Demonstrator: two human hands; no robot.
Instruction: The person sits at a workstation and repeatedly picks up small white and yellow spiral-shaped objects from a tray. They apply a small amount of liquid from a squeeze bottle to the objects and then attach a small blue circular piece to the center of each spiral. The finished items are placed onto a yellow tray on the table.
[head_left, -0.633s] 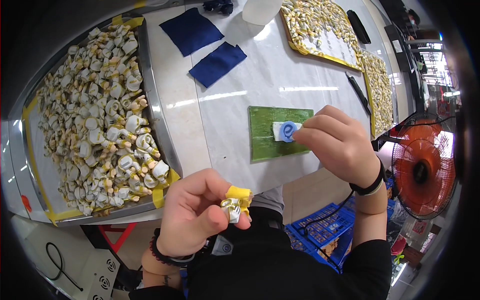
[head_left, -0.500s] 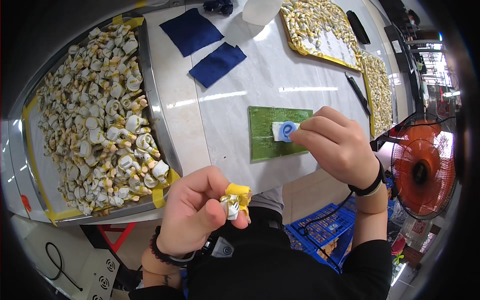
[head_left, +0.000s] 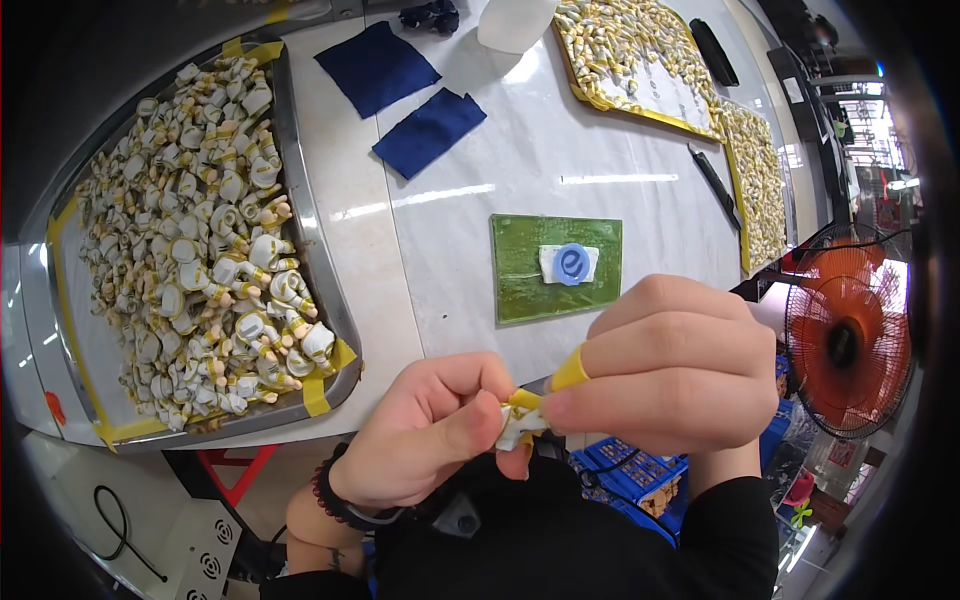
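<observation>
My left hand is closed, pinching a small white-and-yellow figurine part between thumb and fingers. Close against its right side, my right hand has its fingers bent together at the same part. A yellow strip shows between the right fingers; whether it is joined to the part cannot be made out. Beyond the hands lies a green plate with a white pad on it. A round blue piece with a ring-shaped mark rests on the pad, touched by neither hand.
At left, a metal tray is heaped with similar white-and-yellow parts. Two dark blue cloths lie at the back beside a white container. Trays of small parts, a black tool and an orange fan are at right.
My right hand has left the blue piece and come down to the figurine part. My left hand has shifted right with that part. The blue piece stays on the pad.
</observation>
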